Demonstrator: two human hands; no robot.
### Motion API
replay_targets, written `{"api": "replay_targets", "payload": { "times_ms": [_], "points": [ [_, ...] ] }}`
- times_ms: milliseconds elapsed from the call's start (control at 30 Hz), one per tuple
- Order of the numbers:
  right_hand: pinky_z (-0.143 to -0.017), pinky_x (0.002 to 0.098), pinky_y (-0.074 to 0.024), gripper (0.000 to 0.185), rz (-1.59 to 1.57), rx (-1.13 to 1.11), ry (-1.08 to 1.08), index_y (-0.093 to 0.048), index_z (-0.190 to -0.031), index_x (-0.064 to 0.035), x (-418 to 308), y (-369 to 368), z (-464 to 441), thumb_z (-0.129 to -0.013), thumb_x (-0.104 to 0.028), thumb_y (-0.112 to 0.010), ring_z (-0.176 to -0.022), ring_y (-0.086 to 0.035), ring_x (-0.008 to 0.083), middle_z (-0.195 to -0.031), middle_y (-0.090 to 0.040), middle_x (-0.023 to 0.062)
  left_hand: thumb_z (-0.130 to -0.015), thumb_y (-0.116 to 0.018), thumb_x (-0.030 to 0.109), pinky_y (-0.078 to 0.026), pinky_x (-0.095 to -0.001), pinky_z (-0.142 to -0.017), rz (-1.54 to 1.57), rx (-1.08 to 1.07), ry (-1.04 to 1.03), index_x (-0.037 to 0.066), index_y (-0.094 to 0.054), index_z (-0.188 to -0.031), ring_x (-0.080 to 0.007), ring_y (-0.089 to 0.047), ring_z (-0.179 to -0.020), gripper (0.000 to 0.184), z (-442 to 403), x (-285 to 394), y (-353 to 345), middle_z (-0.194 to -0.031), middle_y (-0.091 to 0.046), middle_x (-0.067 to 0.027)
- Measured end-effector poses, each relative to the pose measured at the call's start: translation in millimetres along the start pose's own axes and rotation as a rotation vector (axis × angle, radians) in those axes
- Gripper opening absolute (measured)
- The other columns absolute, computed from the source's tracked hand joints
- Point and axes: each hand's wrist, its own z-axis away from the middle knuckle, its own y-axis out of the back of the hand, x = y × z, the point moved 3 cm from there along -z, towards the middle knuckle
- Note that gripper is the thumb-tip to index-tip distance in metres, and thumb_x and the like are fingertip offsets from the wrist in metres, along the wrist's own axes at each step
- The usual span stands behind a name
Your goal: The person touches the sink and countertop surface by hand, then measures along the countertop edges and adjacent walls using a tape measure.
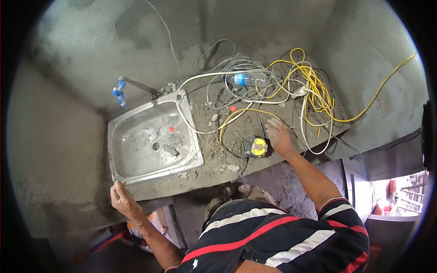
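Note:
A stainless steel sink (193, 150) sits in the rough cement counter, with grit and a grey lump in its basin. My left hand (124, 200) is at the sink's front left corner, fingers curled together; whether they grip the rim or some small thing is hidden. Flat on the counter lies my right hand (278, 138), fingers stretched out and nothing in them. Just left of it is a yellow and black tape measure (259, 148). A thin yellow cable (221, 132) curves past the tape measure.
Tangled white cables (304, 132) and a coiled yellow cord (318, 93) cover the counter's back right. A plastic bottle (250, 79) lies among them. Blue pipe fittings (119, 93) stick out of the wall behind the sink. Stone chips (233, 168) lie near the front edge.

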Motion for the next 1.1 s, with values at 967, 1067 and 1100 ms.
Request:
{"api": "replay_targets", "payload": {
  "times_ms": [967,1067,1100],
  "points": [
    [-0.077,0.048,-0.0613,0.021,-0.314,-0.035,-0.225,-0.078,-0.112,-0.005,-43.1,66.5,73.1,-0.099,-0.021,-0.073,-0.088,-0.076,0.039,-0.101,-0.079,0.0185,-0.104,-0.073,0.028,-0.035,-0.0259,-0.058,-0.073,-0.5,0.161,0.002,-0.062,-0.085,-0.0079,-0.045,-0.064,0.034,47.3,-35.1,-82.2,-0.072,-0.054,0.0021],
    [-0.076,0.0486,-0.0612,0.021,-0.334,-0.028,-0.237,-0.078,-0.112,-0.0065,-43.7,60.8,71.4,-0.099,-0.022,-0.073,-0.085,-0.076,0.0392,-0.101,-0.079,0.0191,-0.099,-0.076,0.028,-0.036,-0.0258,-0.054,0.23,-0.555,-0.057,0.002,-0.061,-0.079,-0.011,-0.049,-0.058,0.036,38.5,35.3,-69.8,-0.07,-0.057,0.0013],
    [-0.076,0.0486,-0.0612,0.021,-0.337,-0.032,-0.234,-0.078,-0.112,-0.0065,-42.2,59.9,68.9,-0.099,-0.022,-0.073,-0.085,-0.076,0.0392,-0.101,-0.079,0.0191,-0.097,-0.078,0.03,-0.037,-0.026,-0.053,0.33,-0.738,-0.284,0.003,-0.062,-0.076,-0.0127,-0.051,-0.056,0.037,31.6,82.2,-58.5,-0.069,-0.058,-0.0003]
  ]
}}
